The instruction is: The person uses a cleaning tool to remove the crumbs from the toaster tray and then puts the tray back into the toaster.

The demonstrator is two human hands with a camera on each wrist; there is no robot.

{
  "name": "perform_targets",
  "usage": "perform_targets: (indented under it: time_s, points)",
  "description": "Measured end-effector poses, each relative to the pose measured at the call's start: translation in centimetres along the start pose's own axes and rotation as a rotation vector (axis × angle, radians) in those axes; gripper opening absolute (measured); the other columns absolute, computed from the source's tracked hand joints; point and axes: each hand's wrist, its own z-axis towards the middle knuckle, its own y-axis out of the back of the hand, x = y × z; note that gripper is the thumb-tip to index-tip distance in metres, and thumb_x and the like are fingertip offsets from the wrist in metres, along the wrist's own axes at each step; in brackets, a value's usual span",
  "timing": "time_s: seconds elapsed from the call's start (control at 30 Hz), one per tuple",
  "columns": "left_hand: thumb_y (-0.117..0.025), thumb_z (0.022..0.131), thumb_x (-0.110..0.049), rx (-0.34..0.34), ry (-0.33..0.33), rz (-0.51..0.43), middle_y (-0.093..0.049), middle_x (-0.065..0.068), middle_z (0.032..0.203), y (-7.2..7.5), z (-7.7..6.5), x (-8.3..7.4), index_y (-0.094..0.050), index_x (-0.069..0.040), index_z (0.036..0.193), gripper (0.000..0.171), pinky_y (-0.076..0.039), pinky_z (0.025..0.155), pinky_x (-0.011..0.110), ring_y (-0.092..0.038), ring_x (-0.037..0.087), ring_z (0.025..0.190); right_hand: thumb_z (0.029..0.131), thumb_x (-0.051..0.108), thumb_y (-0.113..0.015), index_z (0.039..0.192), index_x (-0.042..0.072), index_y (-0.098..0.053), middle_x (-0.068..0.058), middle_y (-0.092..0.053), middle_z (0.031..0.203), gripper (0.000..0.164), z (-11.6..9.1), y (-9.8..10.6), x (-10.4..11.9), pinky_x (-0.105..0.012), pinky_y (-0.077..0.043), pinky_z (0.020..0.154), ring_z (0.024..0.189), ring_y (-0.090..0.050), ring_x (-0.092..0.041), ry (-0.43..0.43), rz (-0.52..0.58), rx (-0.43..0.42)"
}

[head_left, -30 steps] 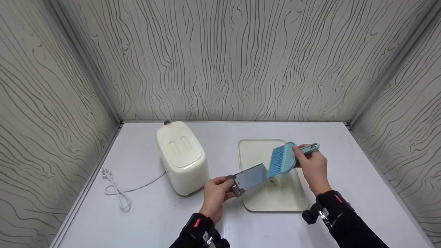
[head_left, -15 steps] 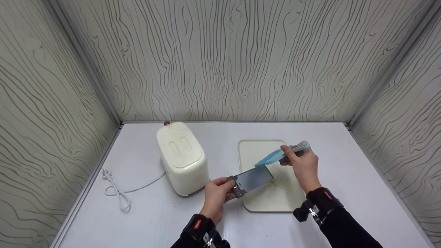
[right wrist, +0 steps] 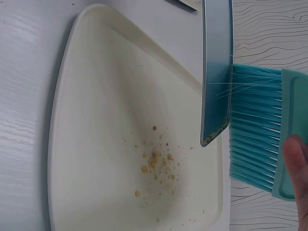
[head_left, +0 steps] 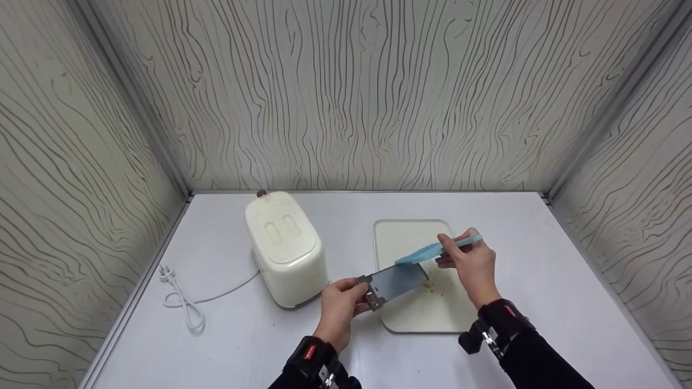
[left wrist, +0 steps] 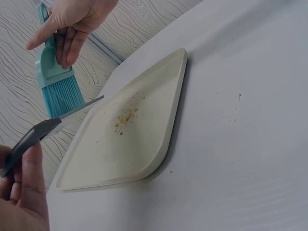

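My left hand grips the dark end of a flat metal crumb tray, holding it tilted above a cream serving tray. In my right hand is the handle of a light blue brush. Its bristles touch the far long edge of the crumb tray, and a few stray hairs cross its surface. Brown crumbs lie scattered on the serving tray below. A thin line of crumbs clings near the crumb tray's free end in the right wrist view.
A cream toaster stands left of my left hand. Its white cord and plug lie farther left. Small specks dot the white table. Patterned panels close off the back and sides.
My right hand has moved left and the brush has turned from broad side on to edge on, its bristles now at the crumb tray's far edge. The left hand is nearly still.
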Motion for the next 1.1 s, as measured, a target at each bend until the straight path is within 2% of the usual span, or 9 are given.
perform_targets:
  time_s: [0.57,1.1]
  points:
    - [-0.067,0.091,-0.003,0.003,-0.032,-0.018,-0.069,0.011,0.091,-0.13,0.17,0.26,-0.066,0.009,0.111,0.023,-0.061,0.069,0.03,-0.068,0.016,0.073,0.096,0.043,-0.07,0.089,0.003,-0.047,-0.014,-0.076,0.078,0.046,-0.16,0.88,-0.84,-0.036,-0.062,0.06,0.065,-0.075,-0.023,-0.002,-0.057,-0.016]
    - [-0.067,0.093,-0.005,-0.023,-0.01,0.01,-0.07,0.014,0.096,-0.3,0.31,0.46,-0.065,0.009,0.114,0.026,-0.061,0.07,0.03,-0.068,0.016,0.077,0.096,0.03,-0.073,0.088,0.001,-0.05,-0.015,-0.075,0.077,0.038,-0.86,0.84,-0.74,-0.036,-0.062,0.058,0.062,-0.074,-0.022,0.061,-0.039,-0.021]
